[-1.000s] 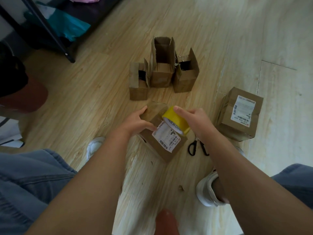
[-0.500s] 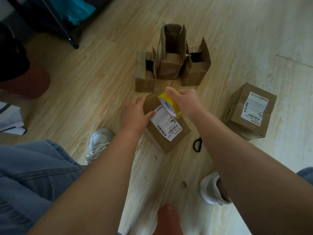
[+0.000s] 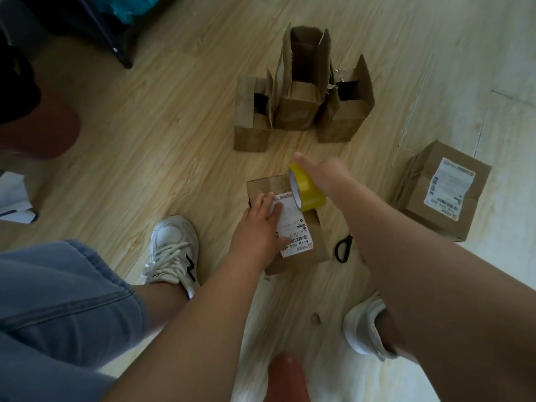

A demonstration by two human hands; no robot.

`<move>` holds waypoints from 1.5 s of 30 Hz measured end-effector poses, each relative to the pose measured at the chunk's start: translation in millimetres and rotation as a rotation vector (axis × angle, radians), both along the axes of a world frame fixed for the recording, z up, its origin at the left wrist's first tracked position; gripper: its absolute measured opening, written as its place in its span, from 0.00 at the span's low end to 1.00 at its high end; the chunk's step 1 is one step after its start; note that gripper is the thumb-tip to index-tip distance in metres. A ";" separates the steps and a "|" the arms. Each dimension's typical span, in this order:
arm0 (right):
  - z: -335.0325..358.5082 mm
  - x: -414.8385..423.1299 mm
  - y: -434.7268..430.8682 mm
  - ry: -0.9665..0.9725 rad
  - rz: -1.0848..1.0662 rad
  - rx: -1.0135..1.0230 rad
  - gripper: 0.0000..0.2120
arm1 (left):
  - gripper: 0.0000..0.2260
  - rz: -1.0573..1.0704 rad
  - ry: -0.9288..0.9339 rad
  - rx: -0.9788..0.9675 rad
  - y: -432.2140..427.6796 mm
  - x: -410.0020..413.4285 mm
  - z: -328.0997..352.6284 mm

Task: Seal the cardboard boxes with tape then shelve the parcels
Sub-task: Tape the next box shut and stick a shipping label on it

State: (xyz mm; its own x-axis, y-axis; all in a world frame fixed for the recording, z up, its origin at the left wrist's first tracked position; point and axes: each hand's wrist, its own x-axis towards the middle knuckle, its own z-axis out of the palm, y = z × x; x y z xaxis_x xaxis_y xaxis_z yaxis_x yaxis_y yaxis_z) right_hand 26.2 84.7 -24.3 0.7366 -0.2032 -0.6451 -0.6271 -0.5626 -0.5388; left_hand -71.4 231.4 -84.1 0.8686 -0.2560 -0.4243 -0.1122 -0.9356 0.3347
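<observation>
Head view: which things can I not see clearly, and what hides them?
All in the head view.
- scissors: blades hidden behind the right forearm; only black handles show.
- box: the tape roll and right hand cover where tape meets it.
- label: partly under the left hand; print too small.
- open boxes: insides too dark.

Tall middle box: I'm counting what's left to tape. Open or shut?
Open. On the tall middle box, the flaps stand upright and the inside shows.
</observation>
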 end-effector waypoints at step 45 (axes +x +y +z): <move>-1.1 -91.8 -15.5 0.005 -0.170 0.127 0.27 | 0.34 -0.206 0.001 0.139 -17.8 -31.2 5.8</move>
